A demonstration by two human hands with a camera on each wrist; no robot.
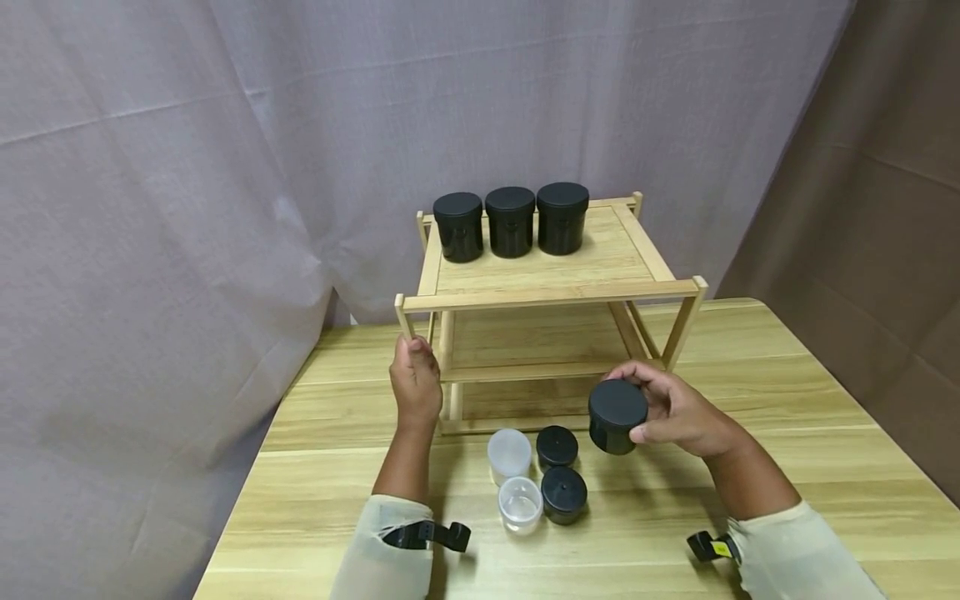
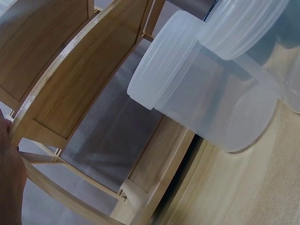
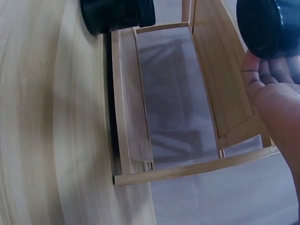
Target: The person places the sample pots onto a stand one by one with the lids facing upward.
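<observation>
My right hand (image 1: 678, 412) grips a black lidded jar (image 1: 617, 408) from its right side, lifted in front of the shelf's right half. In the right wrist view, fingers (image 3: 269, 72) lie against the dark jar (image 3: 269, 28). My left hand (image 1: 416, 383) holds the front left post of a wooden tiered shelf (image 1: 547, 294), just below the top tier. Three black lidded jars, one of them the middle jar (image 1: 512, 223), stand in a row on the top tier.
On the table (image 1: 315, 483) before the shelf stand a frosted white-lidded jar (image 1: 509, 454), a clear jar (image 1: 521, 504) and two smaller black jars, the nearer black jar (image 1: 564, 495) beside the clear one. A grey curtain (image 1: 360, 125) hangs behind.
</observation>
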